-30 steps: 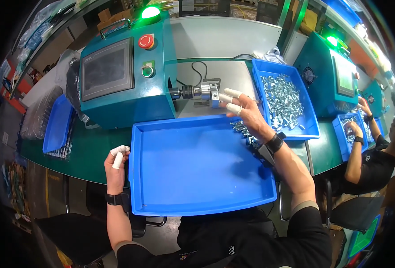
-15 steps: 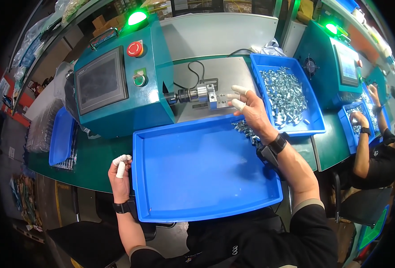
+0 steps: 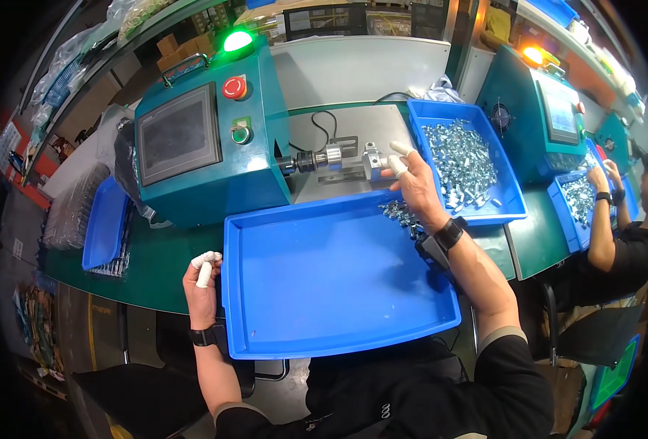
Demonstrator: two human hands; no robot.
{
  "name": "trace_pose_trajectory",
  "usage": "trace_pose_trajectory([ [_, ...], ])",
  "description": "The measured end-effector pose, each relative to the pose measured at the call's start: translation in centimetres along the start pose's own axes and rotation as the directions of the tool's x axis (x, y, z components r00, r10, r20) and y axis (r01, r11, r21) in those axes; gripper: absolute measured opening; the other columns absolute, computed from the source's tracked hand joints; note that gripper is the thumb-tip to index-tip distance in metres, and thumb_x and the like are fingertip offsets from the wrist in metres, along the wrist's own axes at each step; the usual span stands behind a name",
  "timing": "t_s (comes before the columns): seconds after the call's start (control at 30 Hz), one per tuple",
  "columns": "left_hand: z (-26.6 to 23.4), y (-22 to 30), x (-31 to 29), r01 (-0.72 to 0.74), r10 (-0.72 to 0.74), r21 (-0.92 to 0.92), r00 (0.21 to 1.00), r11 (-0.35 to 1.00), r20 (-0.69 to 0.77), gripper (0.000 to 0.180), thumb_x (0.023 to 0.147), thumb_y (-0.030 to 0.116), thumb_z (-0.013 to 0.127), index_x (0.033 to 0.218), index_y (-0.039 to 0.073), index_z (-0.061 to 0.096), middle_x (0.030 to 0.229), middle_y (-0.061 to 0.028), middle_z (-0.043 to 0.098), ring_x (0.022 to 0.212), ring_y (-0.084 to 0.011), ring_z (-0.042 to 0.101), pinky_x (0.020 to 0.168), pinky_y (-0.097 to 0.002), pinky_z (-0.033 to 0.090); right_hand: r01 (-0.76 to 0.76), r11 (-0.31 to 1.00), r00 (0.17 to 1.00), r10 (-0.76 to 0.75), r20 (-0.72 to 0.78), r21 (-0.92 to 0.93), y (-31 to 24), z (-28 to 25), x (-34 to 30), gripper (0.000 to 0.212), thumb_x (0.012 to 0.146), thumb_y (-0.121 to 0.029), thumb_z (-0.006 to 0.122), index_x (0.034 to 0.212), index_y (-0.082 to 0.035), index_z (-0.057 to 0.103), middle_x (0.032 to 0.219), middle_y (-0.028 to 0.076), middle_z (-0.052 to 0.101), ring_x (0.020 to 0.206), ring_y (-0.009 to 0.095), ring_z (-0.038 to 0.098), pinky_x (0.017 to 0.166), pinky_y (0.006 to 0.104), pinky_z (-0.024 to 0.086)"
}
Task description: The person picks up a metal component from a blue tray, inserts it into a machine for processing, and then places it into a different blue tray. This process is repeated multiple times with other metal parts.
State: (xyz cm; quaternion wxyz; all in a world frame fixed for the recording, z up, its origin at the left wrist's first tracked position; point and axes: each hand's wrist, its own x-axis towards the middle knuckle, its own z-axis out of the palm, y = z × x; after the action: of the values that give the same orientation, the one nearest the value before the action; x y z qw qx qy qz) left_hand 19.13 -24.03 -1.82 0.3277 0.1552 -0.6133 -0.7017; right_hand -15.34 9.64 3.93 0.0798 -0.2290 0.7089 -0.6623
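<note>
Grip: right hand (image 3: 412,186) is reaching up to the small metal fixture (image 3: 371,162) on the machine's steel plate, taped fingertips (image 3: 399,148) touching it; whether a part is pinched there, cannot tell (too small). Left hand (image 3: 203,282) is loosely curled, holding nothing visible, resting at the left rim of the big blue tray (image 3: 265,336).

Head view, step: looks like the hand is placing or seating a piece at the fixture, opposite the chrome spindle (image 3: 322,157) (judgement only).

Head view, next move: would call for fine fingertip alignment with the spindle axis, then clearing the fingers off the plate.

Parts: loose heap of small shiny metal pieces (image 3: 459,161) is sitting in the blue bin (image 3: 511,208) just right of the right hand; a few more pieces (image 3: 399,214) are lying at the tray's far right corner, under the wrist.

Materials: tray and bin are smooth moulded plastic, raised rims; parts are bright plated metal, angular, jumbled; finger cots are white, soft-looking.

Machine: teal box (image 3: 207,146) with grey screen, red mushroom button (image 3: 234,88), green lamp (image 3: 237,41) lit.

Other: a second person's hands (image 3: 604,175) are working at a neighbouring bin, far right; black wristband (image 3: 448,234) on the right wrist.
</note>
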Motion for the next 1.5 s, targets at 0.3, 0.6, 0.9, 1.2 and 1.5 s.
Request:
trace_pose_trajectory([
  [0.3,0.3,-0.5,0.4,-0.029,0.027,0.076,0.999,0.997,0.022,0.022,0.107,0.012,0.061,0.124,0.002,0.071,0.120,-0.0092,0.072,0.105,-0.0174,0.068,0.097,-0.0324,0.054,0.195,0.493,0.973,-0.203,0.106,-0.848,-4.8,1.6,3.6,0.053,0.091,-0.034,0.073,0.128,0.001,0.062,0.090,0.024,0.074,0.090,0.039,0.074,0.078,0.0487,0.059],
  [0.6,-1.6,-1.8,1.5,-0.032,0.032,-0.003,0.998,0.999,0.054,0.024,0.108,0.010,0.059,0.128,0.000,0.068,0.121,-0.0102,0.071,0.107,-0.0185,0.067,0.097,-0.0326,0.053,0.332,0.486,0.907,-0.398,0.134,-0.808,-5.5,0.5,3.6,0.030,0.083,-0.020,0.069,0.105,0.000,0.064,0.087,0.022,0.074,0.088,0.043,0.074,0.078,0.0528,0.059],
  [0.9,-1.5,4.4,2.1,0.085,-0.118,0.354,0.990,0.931,0.073,0.024,0.108,0.012,0.061,0.127,0.000,0.069,0.120,-0.0095,0.072,0.106,-0.0182,0.068,0.095,-0.0315,0.054,0.081,0.473,0.839,-0.508,-0.197,-0.877,-2.0,-14.1,0.5,0.061,0.095,-0.037,0.075,0.144,-0.005,0.058,0.119,0.021,0.075,0.109,0.038,0.073,0.095,0.0468,0.056],
  [1.2,17.8,9.7,2.9,-0.357,-0.148,0.640,0.788,0.681,0.598,0.020,0.097,0.003,0.070,0.116,0.003,0.075,0.112,-0.0084,0.076,0.100,-0.0183,0.071,0.090,-0.0322,0.055,0.206,0.773,0.865,-0.430,-0.258,-0.600,1.0,-13.1,-3.9,0.055,0.096,-0.023,0.076,0.144,-0.003,0.058,0.112,0.017,0.077,0.091,0.027,0.076,0.080,0.0373,0.060],
  [1.5,34.5,1.1,-0.8,-0.840,0.017,0.267,0.311,0.472,0.950,0.026,0.089,0.007,0.077,0.115,0.006,0.074,0.099,-0.0122,0.070,0.089,-0.0311,0.070,0.077,-0.0392,0.057,0.238,0.864,0.874,-0.389,-0.290,-0.444,0.5,-13.0,-4.5,0.045,0.096,-0.015,0.074,0.138,-0.002,0.064,0.100,0.015,0.078,0.071,0.019,0.072,0.066,0.0315,0.057],
])
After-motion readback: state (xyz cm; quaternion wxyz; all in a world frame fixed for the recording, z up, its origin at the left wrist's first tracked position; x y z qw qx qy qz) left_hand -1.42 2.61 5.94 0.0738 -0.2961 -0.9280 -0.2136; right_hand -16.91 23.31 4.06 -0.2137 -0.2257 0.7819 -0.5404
